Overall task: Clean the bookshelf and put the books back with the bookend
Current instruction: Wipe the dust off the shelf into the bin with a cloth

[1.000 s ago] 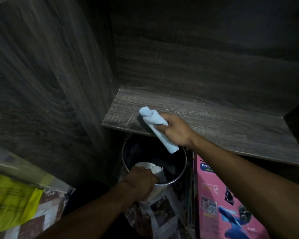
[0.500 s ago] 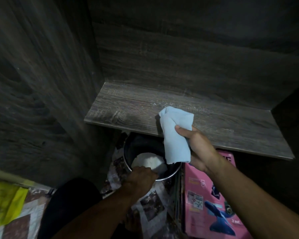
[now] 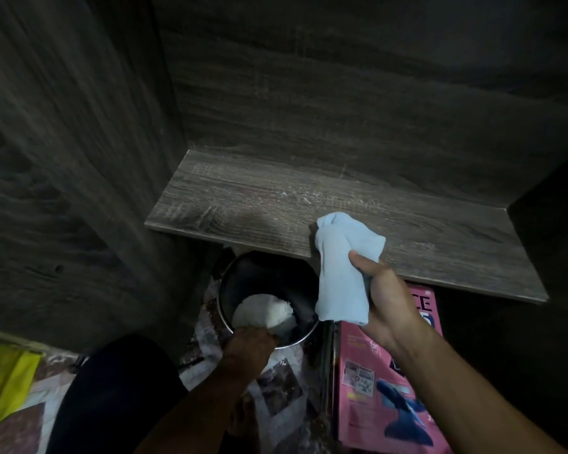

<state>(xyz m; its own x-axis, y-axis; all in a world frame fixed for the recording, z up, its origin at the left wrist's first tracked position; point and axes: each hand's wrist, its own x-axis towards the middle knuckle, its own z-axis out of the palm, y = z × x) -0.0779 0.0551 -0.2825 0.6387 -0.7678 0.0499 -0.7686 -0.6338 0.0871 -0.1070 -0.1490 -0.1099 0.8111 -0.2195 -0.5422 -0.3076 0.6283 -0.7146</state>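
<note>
Gripping the soft, light blue cloth (image 3: pixel 343 273) bunched in my right hand (image 3: pixel 386 303) over the bare shelf (image 3: pixel 243 208) edge, my left hand (image 3: pixel 248 350) clutches a white rag (image 3: pixel 264 314) in the pot (image 3: pixel 230 283) below.

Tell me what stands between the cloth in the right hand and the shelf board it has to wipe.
Nothing visible does. The right hand grips the light blue cloth at the front edge of the shelf board, whose surface lies bare. The metal bucket, gripped by the left hand, sits below the board.
</note>
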